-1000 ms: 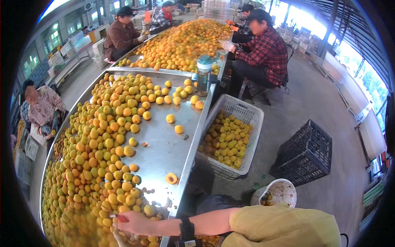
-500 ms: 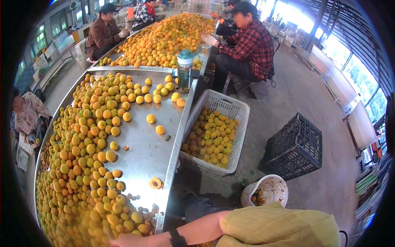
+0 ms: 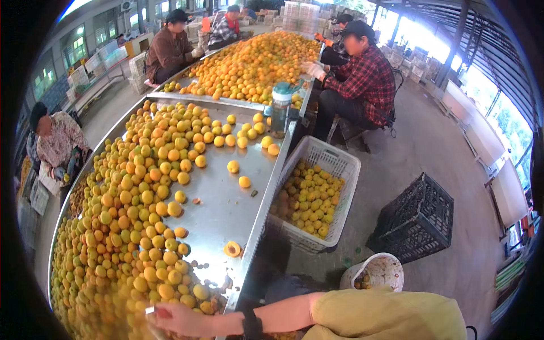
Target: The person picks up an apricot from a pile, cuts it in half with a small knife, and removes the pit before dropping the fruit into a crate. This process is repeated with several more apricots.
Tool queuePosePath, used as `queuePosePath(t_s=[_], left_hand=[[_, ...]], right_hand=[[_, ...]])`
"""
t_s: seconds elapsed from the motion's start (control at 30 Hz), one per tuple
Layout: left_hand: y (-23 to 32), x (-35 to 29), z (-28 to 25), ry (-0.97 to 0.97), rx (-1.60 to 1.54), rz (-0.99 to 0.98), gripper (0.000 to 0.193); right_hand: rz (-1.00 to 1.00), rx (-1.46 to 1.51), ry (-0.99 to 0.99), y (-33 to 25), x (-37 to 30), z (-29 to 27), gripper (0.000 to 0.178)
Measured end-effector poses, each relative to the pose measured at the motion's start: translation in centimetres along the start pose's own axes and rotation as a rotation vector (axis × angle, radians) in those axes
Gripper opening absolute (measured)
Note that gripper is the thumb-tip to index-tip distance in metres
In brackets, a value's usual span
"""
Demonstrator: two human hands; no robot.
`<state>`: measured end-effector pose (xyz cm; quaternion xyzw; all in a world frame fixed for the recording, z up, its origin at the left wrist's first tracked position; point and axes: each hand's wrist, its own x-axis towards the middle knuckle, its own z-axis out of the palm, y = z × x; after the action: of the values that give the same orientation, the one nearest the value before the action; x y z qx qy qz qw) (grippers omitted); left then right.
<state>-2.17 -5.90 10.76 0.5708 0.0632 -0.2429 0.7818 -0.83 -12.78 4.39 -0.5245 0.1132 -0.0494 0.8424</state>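
Note:
My right hand (image 3: 180, 318) reaches in from the lower right, a dark band (image 3: 251, 323) round its wrist. It is closed over the near end of a metal sorting table (image 3: 218, 187). A small thing with a pale tip (image 3: 149, 310) and a reddish part shows at its fingers, too blurred to name. Below and left of the hand the picture is smeared. Yellow-orange apricots (image 3: 122, 221) are heaped along the table's left side, close by my fingers. One halved apricot (image 3: 232, 249) lies cut face up near the right rim. My left hand is out of view.
Right of the table stand a white crate (image 3: 347, 170) of apricots, a black crate (image 3: 419, 218) and a dirty white bucket (image 3: 391, 271). A water bottle (image 3: 280, 110) stands at the table's divider. Several people sit around the tables, one in a red checked shirt (image 3: 368, 85).
The view has shifted, so the table and crates sit lower and further right. My right hand shows more fully, with the pale-tipped thing now plainer at its fingers.

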Motion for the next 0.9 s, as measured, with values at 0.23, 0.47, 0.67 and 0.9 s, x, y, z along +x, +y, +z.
queuePosePath(t_s=[0.23,0.47,0.67,0.9], left_hand=[[-2.4,2.4,-4.9,0.047,-0.085,-0.115,0.047],[-4.0,4.7,-4.0,-0.158,-0.150,-0.081,0.057],[-3.2,4.4,-6.4,-0.172,-0.227,-0.225,0.064],[-4.3,3.3,-5.7,-0.099,-0.258,-0.252,0.061]], right_hand=[[0.124,0.609,0.127,-2.3,0.4,-0.8,0.023],[0.009,0.619,0.151,-3.6,1.1,-4.8,0.042],[-0.160,0.508,0.374,-3.5,1.4,-0.3,0.047],[-0.253,0.425,0.210,-2.2,0.2,0.2,0.049]])
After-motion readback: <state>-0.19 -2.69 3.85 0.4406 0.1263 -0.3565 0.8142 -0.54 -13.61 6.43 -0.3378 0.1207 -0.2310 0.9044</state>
